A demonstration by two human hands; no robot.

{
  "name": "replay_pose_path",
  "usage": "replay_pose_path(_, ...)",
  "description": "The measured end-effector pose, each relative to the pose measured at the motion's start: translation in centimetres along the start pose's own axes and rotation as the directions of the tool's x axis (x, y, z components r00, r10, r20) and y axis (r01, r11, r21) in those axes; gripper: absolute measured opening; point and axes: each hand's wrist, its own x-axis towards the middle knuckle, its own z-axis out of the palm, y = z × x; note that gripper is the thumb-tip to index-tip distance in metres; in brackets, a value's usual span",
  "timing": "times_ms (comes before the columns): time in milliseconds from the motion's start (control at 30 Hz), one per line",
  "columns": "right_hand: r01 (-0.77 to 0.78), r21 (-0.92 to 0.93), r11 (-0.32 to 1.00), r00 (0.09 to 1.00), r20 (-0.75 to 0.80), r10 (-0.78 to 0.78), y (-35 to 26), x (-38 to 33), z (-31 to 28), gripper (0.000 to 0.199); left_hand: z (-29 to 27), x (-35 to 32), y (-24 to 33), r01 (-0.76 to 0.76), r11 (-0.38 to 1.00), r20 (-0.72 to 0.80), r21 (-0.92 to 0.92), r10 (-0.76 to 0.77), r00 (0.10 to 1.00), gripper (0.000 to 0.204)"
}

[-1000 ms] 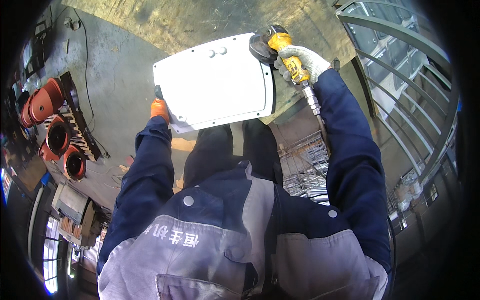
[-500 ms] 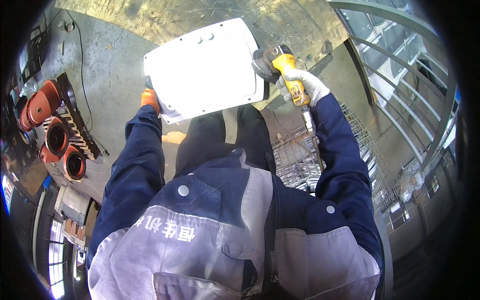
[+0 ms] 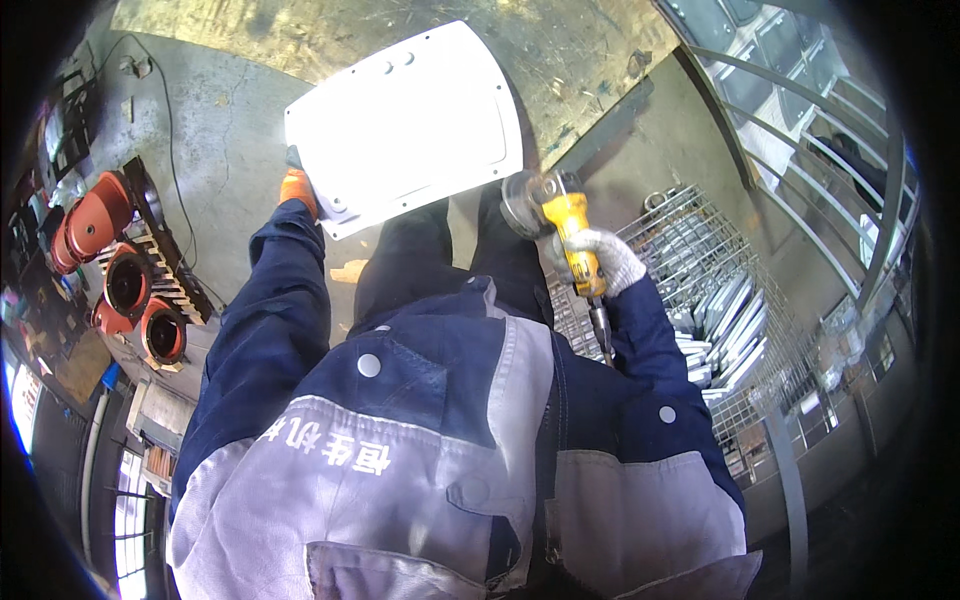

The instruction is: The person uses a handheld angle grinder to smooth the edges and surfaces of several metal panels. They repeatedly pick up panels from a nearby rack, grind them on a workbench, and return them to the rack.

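While the left hand point(image 3: 297, 187) pinched the white plate's point(image 3: 405, 125) corner, the right hand point(image 3: 598, 262) gripped the grinder point(image 3: 556, 220), whose disc could kick the loosely held plate.

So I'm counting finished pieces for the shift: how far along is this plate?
In hand: the left hand holds the white plate up by its lower corner, and the right hand grips a yellow grinder, its disc just off the plate's lower right edge, not touching. Done: a wire basket at the right holds stacked similar plates. Left: I can't tell how much of the edge is ground.
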Motion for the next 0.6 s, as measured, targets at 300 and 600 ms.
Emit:
replay_pose_path(300,0.145,-0.301,0.943,0.941,-0.253,-0.225,-2.1,-5.1,3.6,0.034,2.4,-7.8,7.4,-0.415,0.869,-0.260,0.270,0.481,0.837,0.052)
replay_pose_path(600,0.287,-0.600,0.747,0.906,-0.082,-0.415,-11.3,1.3,14.3,0.028,7.3,-13.0,12.0,-0.654,0.725,-0.022,0.216,0.674,0.739,0.042)
